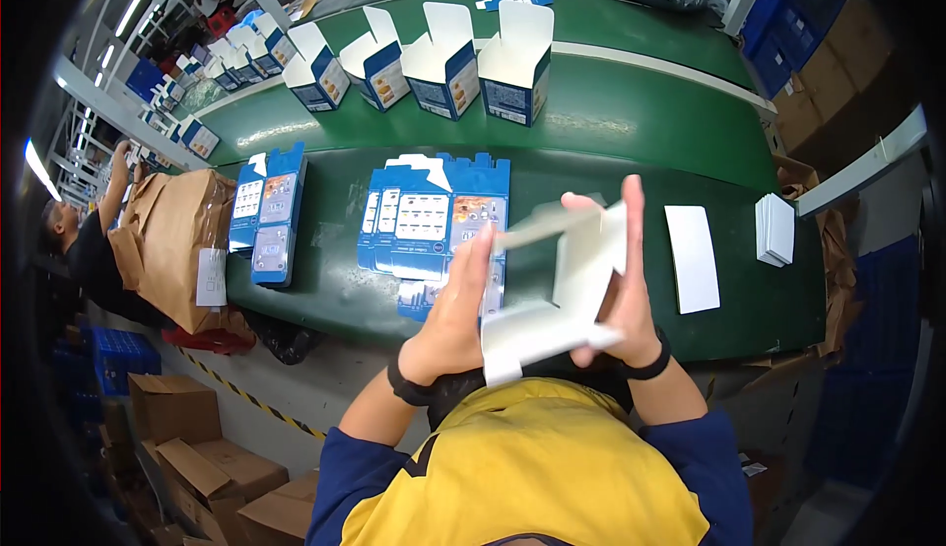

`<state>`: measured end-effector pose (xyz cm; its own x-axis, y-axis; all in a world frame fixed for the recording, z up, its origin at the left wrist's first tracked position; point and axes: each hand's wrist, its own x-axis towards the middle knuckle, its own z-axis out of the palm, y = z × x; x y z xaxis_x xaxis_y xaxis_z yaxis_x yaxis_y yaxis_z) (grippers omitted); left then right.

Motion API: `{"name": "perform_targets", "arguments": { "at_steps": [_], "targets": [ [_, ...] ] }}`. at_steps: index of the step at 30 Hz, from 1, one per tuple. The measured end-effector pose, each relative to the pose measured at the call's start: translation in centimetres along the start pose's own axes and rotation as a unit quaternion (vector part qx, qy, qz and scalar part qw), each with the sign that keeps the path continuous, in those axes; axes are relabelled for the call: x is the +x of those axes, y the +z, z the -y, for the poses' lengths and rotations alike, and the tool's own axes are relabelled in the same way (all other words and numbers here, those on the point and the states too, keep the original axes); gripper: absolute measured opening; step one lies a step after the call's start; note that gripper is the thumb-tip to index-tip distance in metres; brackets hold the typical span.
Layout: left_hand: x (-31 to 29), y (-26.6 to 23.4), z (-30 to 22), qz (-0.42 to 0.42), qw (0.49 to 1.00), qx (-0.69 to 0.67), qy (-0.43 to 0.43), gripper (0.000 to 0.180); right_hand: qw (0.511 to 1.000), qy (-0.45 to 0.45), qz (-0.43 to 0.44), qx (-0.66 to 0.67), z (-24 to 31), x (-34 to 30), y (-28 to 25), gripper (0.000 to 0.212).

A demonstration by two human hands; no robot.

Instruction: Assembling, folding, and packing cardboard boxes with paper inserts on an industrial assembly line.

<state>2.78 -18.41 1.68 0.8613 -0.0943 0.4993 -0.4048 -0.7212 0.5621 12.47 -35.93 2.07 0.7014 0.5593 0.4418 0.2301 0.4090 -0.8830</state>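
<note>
Between my two palms is a small folding carton point(537, 334), squared into an open tube with its white inside and flaps showing; it is partly blurred. My left hand point(451, 314) presses against its left side with fingers straight and together. On its right side lies my right hand point(634, 300), fingers pointing up and thumb low by the near edge. Just beyond my left hand, a pile of flat blue printed cartons point(412, 216) lies on the green table point(601, 349). To the right rest a flat white card point(694, 258) and a small stack of white cards point(775, 231).
Several erected blue-and-white boxes point(514, 73) with raised lids stand in a row on the green conveyor point(631, 102). Another flat-carton stack point(271, 221) and a brown paper sack point(172, 240) are left. A co-worker point(84, 240) is at far left. Cardboard boxes point(212, 457) sit on the floor.
</note>
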Motion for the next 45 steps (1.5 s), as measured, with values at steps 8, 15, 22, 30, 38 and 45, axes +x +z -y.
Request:
{"name": "perform_targets", "arguments": {
  "at_steps": [8, 15, 22, 30, 38, 45],
  "targets": [
    [0.1, -0.1, 0.9, -0.073, 0.991, -0.048, 0.099, 0.114, 0.992, 0.032, 0.121, 0.025, 2.5, -0.5, -1.1, 0.132],
    [0.3, 0.4, 0.2, -0.102, 0.990, -0.034, 0.095, 0.114, 0.985, 0.056, 0.084, 0.142, 3.5, -0.7, -0.2, 0.104],
    [-0.8, 2.1, -0.5, -0.039, 0.977, -0.209, -0.011, 0.084, 0.995, 0.047, -0.022, -0.087, 3.1, -1.0, 1.2, 0.076],
    [1.2, 0.0, -2.4, -0.073, 0.988, -0.102, 0.095, 0.040, 0.992, -0.027, 0.069, 0.105, 1.9, -1.0, -0.7, 0.067],
    [1.4, 0.0, -2.9, -0.035, 0.992, -0.110, 0.047, 0.047, 0.929, -0.194, 0.175, -0.261, 2.9, -0.6, -1.9, 0.055],
    [1.6, -0.3, -2.7, -0.031, 0.982, -0.128, 0.136, 0.076, 0.975, 0.002, 0.054, -0.215, 3.3, -1.0, -1.0, 0.062]
  ]
}}
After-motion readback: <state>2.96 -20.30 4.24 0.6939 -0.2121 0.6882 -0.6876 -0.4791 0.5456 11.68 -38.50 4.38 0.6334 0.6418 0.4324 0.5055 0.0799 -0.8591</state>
